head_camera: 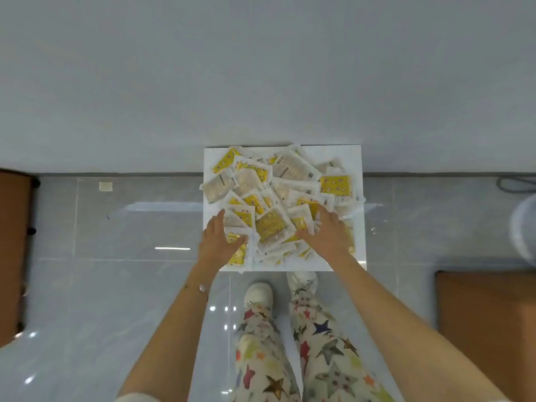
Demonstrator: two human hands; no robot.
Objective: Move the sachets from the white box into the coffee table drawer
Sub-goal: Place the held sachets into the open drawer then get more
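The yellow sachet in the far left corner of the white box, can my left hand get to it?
Probably yes. The yellow sachet lies uncovered on top, the white box is open, and nothing stands between it and your left hand.

Your left arm (174,329), right arm (406,323) bare, stretched forward and down. Left grip (216,242): fingers straight, thumb spread. Right grip (327,233): palm down, thumb spread inward.
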